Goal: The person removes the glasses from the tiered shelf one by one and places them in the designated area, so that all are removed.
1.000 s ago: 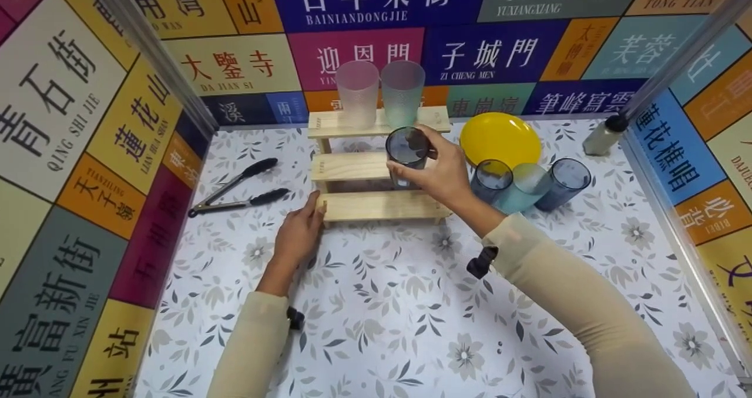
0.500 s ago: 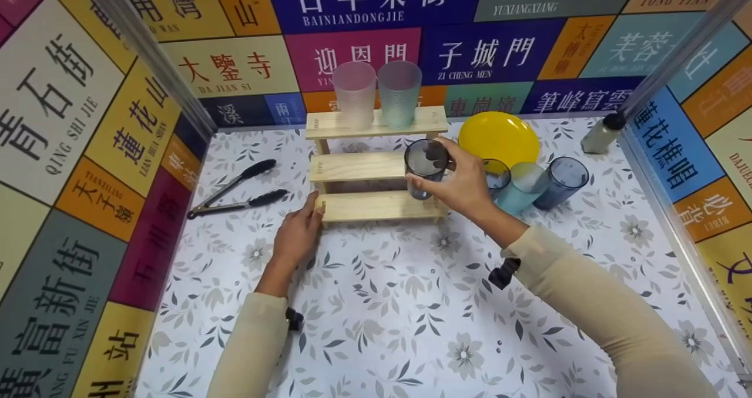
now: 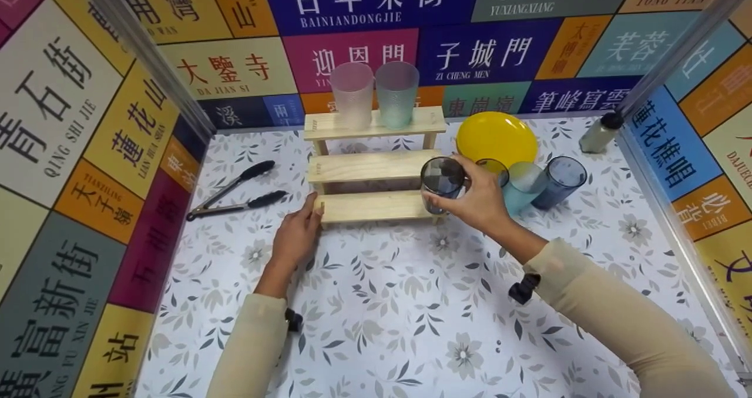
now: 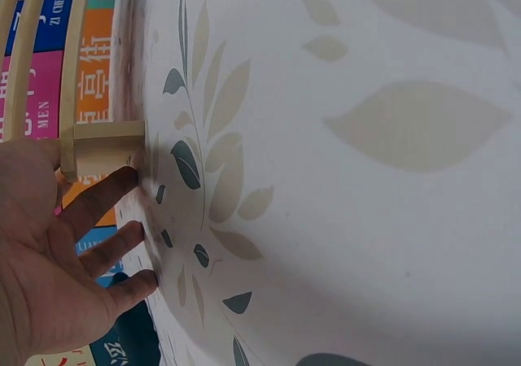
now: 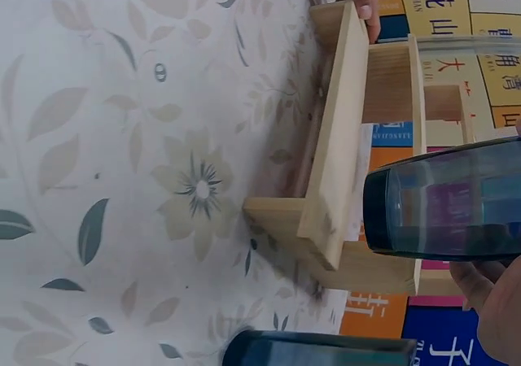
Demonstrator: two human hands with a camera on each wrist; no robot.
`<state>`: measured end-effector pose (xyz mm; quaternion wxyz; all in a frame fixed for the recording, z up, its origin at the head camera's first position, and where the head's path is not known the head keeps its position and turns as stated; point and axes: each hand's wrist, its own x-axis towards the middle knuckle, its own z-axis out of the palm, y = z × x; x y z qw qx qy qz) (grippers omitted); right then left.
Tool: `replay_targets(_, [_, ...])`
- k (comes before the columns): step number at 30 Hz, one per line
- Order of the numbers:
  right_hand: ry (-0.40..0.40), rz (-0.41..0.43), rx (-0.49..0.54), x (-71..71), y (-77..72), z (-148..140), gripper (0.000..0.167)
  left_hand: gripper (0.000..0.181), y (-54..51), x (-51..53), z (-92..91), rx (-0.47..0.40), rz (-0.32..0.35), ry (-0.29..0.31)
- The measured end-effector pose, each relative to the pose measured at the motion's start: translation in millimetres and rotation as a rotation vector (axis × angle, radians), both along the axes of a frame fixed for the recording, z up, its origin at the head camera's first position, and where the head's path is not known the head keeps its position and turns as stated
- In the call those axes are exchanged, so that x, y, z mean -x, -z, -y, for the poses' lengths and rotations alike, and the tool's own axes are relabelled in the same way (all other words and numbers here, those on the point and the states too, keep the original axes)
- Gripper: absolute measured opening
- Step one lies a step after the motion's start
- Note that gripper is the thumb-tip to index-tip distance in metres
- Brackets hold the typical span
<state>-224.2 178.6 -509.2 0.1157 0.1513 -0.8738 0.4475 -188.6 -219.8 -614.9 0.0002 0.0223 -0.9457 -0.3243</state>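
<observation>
My right hand (image 3: 484,195) grips a dark smoky-blue tumbler (image 3: 440,177), thumb on its near side. The tumbler is over the right end of the lower step in the head view. In the right wrist view the tumbler (image 5: 444,203) is apart from the lowest board. At the left end of the three-step wooden rack (image 3: 376,207), my left hand (image 3: 294,233) holds the lowest board's end. Thumb and a finger lie at that end; the other fingers of the left hand (image 4: 65,252) spread beside the leg. Pink (image 3: 352,95) and pale green (image 3: 397,95) frosted tumblers stand on the top step.
Right of the rack are a blue tumbler (image 3: 561,183), a turquoise one (image 3: 521,189) and a partly hidden dark-rimmed one (image 3: 499,171). A yellow plate (image 3: 496,136) lies behind them. Black-tipped tongs (image 3: 232,192) lie left; a black-capped bottle (image 3: 600,133) stands far right. Printed panels surround the table.
My right hand has carried the dark tumbler right and toward me, from in front of the middle step to the rack's right end. My left hand stays at the rack.
</observation>
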Motion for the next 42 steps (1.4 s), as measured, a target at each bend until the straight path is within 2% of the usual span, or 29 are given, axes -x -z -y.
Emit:
replay_targets(16, [-0.001,0.006,-0.028,-18.9,17.0,-29,0.08,0.058,1.4,0.9,0.1,-0.002,0.025,0.019])
replay_targets(26, [0.032,-0.008,-0.065,-29.7,27.4,-46,0.084,0.057,1.2,1.4,-0.5,0.005,0.008,0.004])
replay_targets(36, [0.064,-0.013,-0.029,-35.7,34.9,-64,0.081,0.058,0.8,2.0,0.1,0.006,0.021,-0.001])
replay_targets(42, [0.077,-0.027,-0.023,-41.3,46.7,-72,0.078,0.059,0.7,2.5,0.3,0.007,0.029,0.013])
